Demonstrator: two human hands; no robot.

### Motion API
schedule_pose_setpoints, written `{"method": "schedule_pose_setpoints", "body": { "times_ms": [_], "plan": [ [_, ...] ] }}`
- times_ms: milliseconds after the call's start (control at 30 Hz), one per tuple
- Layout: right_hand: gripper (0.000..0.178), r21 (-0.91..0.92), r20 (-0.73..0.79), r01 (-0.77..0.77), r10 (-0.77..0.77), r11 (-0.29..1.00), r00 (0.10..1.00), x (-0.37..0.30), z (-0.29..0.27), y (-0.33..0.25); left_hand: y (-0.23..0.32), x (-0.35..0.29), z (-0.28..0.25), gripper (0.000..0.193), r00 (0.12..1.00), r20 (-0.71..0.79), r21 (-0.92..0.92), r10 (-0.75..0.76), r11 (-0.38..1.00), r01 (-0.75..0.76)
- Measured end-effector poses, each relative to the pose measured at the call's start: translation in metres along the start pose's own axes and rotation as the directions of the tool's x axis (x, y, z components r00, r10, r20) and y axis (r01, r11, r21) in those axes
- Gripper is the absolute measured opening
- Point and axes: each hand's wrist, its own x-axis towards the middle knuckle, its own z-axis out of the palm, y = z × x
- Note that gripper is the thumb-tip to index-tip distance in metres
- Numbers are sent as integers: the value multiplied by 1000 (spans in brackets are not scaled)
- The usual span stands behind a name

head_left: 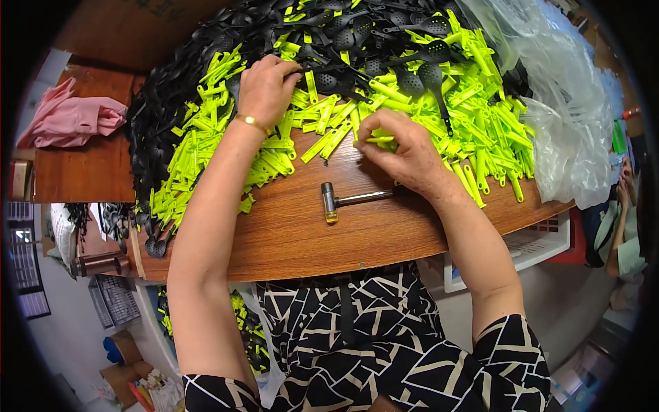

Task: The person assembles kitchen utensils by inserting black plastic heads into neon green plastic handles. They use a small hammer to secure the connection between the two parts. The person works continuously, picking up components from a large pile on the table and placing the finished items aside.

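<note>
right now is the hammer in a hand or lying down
Lying down: the hammer rests on the wooden tabletop; the left hand is up at the utensil pile, and the right hand pinches a lime-green handle.

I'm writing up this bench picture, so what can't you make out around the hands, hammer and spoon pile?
Head view:
Left hand: whether it grips anything, hidden by its own fingers.
Hammer: handle's far end, hidden by the right hand.
Black spoon pile: far side, cut off by the top edge.

No words can be read; the dark marks (159,8) (too indistinct to make out) stand on a brown panel (130,38).
</note>
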Motion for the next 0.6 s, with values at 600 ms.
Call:
{"method": "schedule_pose_setpoints", "body": {
  "times_ms": [600],
  "plan": [
    [17, 476, 113, -196, 162, 857, 980, -21, 35, -87, 141, -195, -106, 21, 891, 143, -727, -430, 566, 390]
  ]
}}
